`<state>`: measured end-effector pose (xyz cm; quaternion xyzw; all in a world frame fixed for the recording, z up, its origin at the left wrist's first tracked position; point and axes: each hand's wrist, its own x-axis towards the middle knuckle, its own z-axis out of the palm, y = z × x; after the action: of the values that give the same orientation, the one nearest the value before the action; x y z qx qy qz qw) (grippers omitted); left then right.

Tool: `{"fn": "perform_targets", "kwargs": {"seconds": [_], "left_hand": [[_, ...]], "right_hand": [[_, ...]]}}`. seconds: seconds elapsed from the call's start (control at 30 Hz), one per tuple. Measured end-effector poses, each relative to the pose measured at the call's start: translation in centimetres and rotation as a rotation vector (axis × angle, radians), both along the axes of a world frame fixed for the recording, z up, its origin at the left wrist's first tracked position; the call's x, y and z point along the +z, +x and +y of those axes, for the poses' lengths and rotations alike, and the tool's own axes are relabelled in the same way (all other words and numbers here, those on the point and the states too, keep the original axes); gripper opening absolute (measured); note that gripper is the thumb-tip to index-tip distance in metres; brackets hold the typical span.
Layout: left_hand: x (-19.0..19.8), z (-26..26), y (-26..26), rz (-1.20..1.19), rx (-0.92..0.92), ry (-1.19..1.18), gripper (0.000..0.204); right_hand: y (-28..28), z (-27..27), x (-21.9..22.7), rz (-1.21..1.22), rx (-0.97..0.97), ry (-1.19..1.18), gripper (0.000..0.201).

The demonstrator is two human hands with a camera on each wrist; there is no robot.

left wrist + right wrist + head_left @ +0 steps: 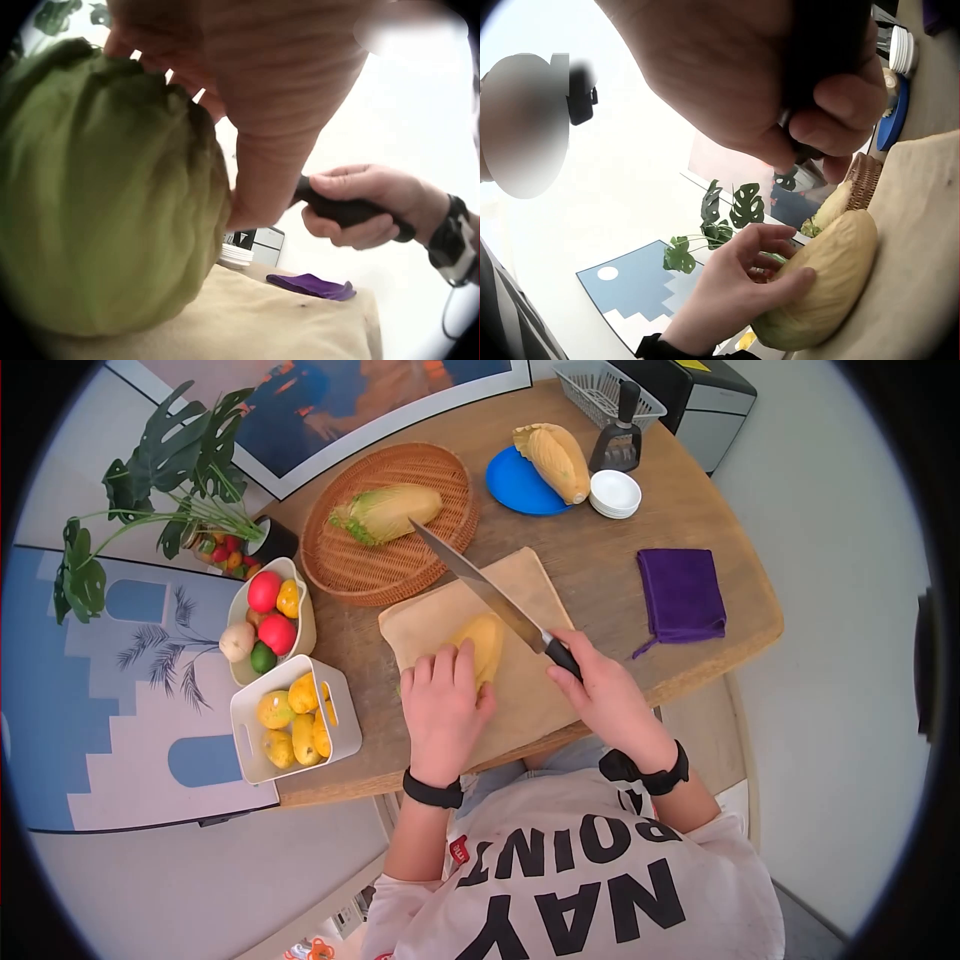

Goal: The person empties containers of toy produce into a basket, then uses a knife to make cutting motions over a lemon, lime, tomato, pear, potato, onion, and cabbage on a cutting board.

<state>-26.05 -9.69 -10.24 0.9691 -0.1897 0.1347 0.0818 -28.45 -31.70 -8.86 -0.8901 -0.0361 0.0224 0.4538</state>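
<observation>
A pale yellow napa cabbage (483, 643) lies on a tan cutting board (530, 595) near the table's front edge. My left hand (440, 695) holds it from the left, fingers over its top and thumb along its near side, as the right wrist view shows. Up close in the left wrist view, the cabbage's green leafy end (105, 202) fills the left side. My right hand (612, 695) grips the black handle (563, 656) of a large kitchen knife (490, 595). The blade is raised over the board and angles away to the far left, its tip overlapping the wicker tray in the head view.
Another napa cabbage (390, 512) lies in the round wicker tray (335, 575). A third (558, 465) rests on a blue plate (510, 485), beside white bowls (614, 495) and a black grater (618, 448). Two containers of produce (345, 725) stand left, a purple cloth (683, 592) right.
</observation>
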Motion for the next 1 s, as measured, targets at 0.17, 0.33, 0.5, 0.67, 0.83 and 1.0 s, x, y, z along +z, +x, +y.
{"fn": "perform_targets", "kwargs": {"seconds": [0.17,0.33,0.5,0.67,0.83,1.0], "left_hand": [[0.7,0.9,0.5,0.069,-0.101,-0.102,0.065],[0.9,0.9,-1.3,0.201,-0.013,-0.098,0.073],[0.7,0.0,-1.2,0.195,-0.015,0.023,0.077],[0.3,-0.4,-1.2,0.108,-0.086,0.082,0.074],[-0.2,0.0,-1.3,0.014,-0.166,-0.095,0.059],[-2.4,0.7,-0.9,-0.048,-0.091,-0.276,0.038]], "right_hand": [[0.1,-0.2,0.4,-0.081,-0.012,0.057,0.048],[0.0,-0.4,-1.0,-0.033,0.027,0.010,0.047],[0.7,-0.8,-1.0,0.047,0.055,0.017,0.046],[0.6,-0.7,-0.4,-0.060,0.013,0.077,0.046],[0.6,-1.0,-1.2,0.027,0.105,-0.160,0.046],[0.6,-0.4,-1.3,-0.115,0.058,-0.091,0.048]]}}
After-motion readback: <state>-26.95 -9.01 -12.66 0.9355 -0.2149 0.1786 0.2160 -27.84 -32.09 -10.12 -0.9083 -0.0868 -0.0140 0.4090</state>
